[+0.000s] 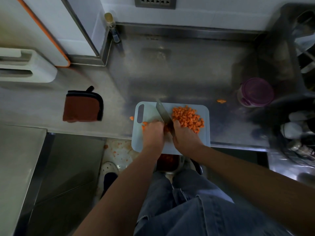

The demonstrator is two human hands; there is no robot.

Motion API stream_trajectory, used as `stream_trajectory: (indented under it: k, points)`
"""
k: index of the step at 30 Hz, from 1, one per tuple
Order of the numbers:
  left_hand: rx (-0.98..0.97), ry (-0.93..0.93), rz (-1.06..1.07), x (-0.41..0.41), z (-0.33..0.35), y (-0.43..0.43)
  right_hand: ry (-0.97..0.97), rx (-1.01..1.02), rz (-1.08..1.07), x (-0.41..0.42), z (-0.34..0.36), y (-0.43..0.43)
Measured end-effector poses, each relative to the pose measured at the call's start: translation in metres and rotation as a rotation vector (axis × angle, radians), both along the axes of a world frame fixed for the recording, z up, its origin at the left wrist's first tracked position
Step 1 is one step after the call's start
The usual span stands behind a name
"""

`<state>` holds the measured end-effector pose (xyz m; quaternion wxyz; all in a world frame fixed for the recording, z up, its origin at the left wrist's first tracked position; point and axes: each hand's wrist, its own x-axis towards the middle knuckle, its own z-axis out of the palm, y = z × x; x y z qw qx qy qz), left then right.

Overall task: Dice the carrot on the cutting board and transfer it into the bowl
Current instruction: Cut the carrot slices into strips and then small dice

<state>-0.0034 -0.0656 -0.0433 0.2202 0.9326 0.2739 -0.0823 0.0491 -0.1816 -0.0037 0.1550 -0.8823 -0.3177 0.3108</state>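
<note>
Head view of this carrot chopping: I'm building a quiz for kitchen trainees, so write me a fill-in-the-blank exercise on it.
1. The right hand grips the ____ over the cutting board.
2. The pile of diced carrot lies on the board's ____ half.
3. The curled left hand holds down the remaining ____.
4. The container on the counter has a ____ lid.
Missing words: knife; right; carrot; purple.

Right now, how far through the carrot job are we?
Done: a large pile of diced carrot sits on the right of the cutting board. In hand: the right hand holds the knife, blade down beside the left hand, which holds the remaining carrot. Left: finish dicing, then transfer everything. I can't make out a bowl, and a stray piece lies on the counter.
</note>
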Motion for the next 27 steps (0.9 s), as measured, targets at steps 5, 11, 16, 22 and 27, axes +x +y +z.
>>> stream_trajectory:
  k: [5, 11, 16, 22, 27]
  points:
    - [-0.005, 0.004, 0.001, 0.0, -0.001, 0.001, -0.022, -0.052, 0.005, -0.004, -0.007, 0.001]
    - [-0.006, -0.012, 0.005, -0.001, 0.002, 0.001, -0.027, -0.042, -0.016, 0.0, -0.008, 0.007]
    - [-0.07, -0.029, 0.026, -0.002, 0.005, 0.004, -0.04, 0.028, -0.059, 0.007, 0.0, 0.005]
    - [-0.068, -0.037, 0.084, -0.007, 0.008, 0.007, -0.028, 0.044, -0.015, 0.004, 0.003, 0.002]
    - [-0.077, -0.019, 0.121, -0.002, 0.003, 0.003, 0.001, 0.01, -0.029, -0.003, -0.001, 0.004]
